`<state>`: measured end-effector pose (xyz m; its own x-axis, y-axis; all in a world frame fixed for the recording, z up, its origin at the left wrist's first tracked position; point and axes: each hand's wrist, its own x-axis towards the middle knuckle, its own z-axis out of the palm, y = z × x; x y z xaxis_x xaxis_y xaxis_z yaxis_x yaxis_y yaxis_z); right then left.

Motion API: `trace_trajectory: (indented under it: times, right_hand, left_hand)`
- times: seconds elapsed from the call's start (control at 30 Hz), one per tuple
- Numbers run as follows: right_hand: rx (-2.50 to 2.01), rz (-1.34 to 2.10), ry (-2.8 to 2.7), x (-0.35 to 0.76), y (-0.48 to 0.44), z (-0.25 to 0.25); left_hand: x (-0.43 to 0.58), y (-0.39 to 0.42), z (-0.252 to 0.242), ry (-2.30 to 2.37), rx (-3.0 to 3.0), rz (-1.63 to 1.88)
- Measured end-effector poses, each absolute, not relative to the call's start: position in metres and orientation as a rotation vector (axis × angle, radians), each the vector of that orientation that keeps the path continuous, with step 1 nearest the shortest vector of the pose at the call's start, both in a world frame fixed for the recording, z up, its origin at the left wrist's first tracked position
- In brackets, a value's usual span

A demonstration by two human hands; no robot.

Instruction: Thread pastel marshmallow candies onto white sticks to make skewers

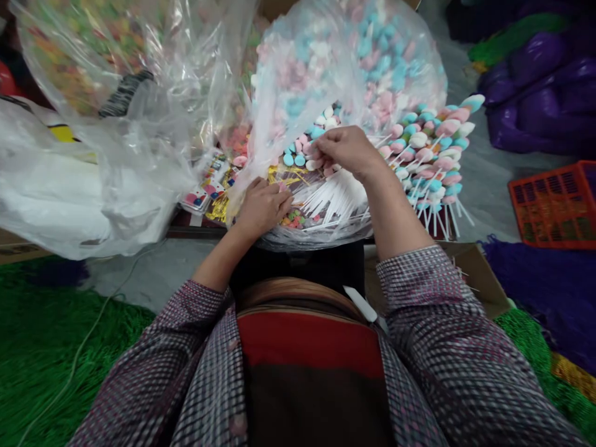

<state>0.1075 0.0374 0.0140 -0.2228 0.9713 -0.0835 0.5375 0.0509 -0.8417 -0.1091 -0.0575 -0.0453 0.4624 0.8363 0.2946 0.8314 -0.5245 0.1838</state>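
Note:
Pink, blue and white marshmallows spill from the mouth of a large clear plastic bag. My right hand reaches into this pile, its fingers pinched at a pale marshmallow partly hidden by the fingertips. Lower and to the left, my left hand is closed, fingers curled, beside a small pink piece; what it grips is hidden. Between the hands lie a fan of white sticks, some gold twist ties and a few gummy candies. Skewered marshmallows are stacked to the right.
Another clear bag of colourful candies stands at the back left, with white plastic bags nearer. On the right are an orange crate and a purple shiny bundle. An open cardboard box sits below the table edge.

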Motion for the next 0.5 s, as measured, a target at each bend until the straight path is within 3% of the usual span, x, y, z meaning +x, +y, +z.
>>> trace_trajectory:
  times: [0.23, 0.5]
  right_hand:
    - [-1.506, 0.385, -2.568, 0.108, -0.017, -0.009]
    - [-1.351, 0.190, -2.421, 0.136, -0.057, -0.046]
  left_hand:
    - [-0.110, -0.059, -0.044, 1.508, 2.684, 0.569]
    - [-0.111, -0.060, -0.044, 1.517, 2.715, 0.576]
